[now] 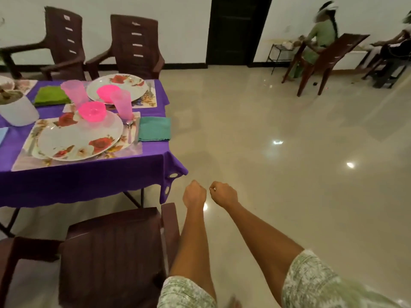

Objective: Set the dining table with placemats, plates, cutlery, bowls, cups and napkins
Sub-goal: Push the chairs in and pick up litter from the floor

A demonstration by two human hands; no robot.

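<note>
Head cam view, the only one I've got. Both my hands are off to the side of the table, out over the bare floor. My left hand [194, 193] and right hand [223, 194] are curled into loose fists, close together but not touching, and neither holds anything. I'd guess I'm between steps here, not mid-placement.

The table with its purple tablecloth [89, 185] sits to my left, and this corner looks pretty much done. The near floral plate [75, 141] sits on its placemat [24, 161] with a pink bowl [92, 111] at its far rim and a pink cup [121, 104] just past the right edge. A spoon [129, 130] lies alongside, then a teal napkin [154, 128] at the tablecloth's edge, easy reach for a diner. The far plate [124, 85] has its own bowl [107, 92], cup [72, 91] and a green napkin [51, 95]. A brown chair [111, 252] is pulled out below me.
</note>
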